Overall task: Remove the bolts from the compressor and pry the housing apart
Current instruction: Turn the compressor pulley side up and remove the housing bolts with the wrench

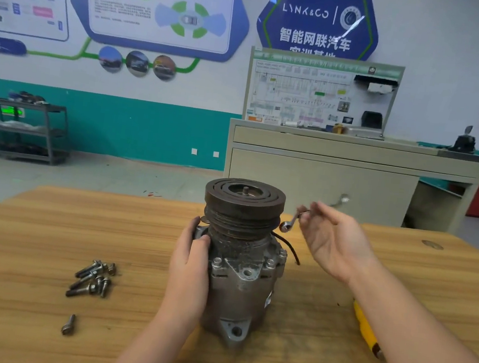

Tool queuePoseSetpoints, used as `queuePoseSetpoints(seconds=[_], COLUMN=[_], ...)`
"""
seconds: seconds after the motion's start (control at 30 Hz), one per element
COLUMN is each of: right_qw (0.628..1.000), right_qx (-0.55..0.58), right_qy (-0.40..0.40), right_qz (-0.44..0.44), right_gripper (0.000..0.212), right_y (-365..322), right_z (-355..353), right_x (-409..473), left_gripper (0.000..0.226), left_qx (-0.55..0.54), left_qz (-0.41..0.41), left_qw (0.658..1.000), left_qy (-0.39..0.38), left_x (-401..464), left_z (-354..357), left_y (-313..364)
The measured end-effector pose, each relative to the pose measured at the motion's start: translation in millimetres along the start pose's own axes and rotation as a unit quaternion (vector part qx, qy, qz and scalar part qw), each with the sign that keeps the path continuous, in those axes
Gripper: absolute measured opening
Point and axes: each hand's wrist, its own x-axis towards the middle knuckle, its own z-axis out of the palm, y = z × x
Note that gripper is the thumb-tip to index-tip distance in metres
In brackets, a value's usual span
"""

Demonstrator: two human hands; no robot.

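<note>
Left hand (pixel 189 268) grips the upright compressor (pixel 241 259); right hand (pixel 336 240), fingers pinching a wrench (pixel 292 220), hovers just right of its remaining bolts (pixel 275 258).

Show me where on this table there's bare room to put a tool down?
Free: the table's far left, beyond the bolt pile, and the far right corner. Crowded: around the compressor, both hands, and the yellow-handled tool.

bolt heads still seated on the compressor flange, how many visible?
3 bolt heads: one front-left, two on the right side of the compressor. Others may be hidden behind the left hand or the far side.
</note>
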Motion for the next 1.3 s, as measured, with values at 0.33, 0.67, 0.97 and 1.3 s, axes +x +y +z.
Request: queuePoseSetpoints(seconds=[0.33, 0.67, 0.97, 1.3], right_qw=[0.836, 0.561, 0.488, 0.746], right_qx=[-0.356, -0.588, -0.591, -0.348], right_qy=[-0.062, -0.152, -0.153, -0.013], right_qz=[-0.413, -0.562, -0.623, -0.567], right_gripper=[0.008, 0.035, 0.007, 0.012], right_y=[21.5, 28.9, 43.5, 66.3], right_z=[-3.8, -11.1, -16.6, -11.4], right_x=[-59.7, -67.4, -60.3, -60.3], left_gripper=[0.044, 0.044, 0.042, 0.041], left_qx=[0.001, -0.005, 0.007, 0.013], left_qz=[-0.008, -0.011, -0.004, 0.01], left_qw=[1.0, 1.0, 1.0, 1.0], left_qy=[0.006, 0.005, 0.001, 0.003], left_x=[-1.7, -2.1, -2.6, -0.2], left_z=[1.1, 1.3, 1.0, 0.6], left_y=[0.9, 3.0, 4.2, 2.6])
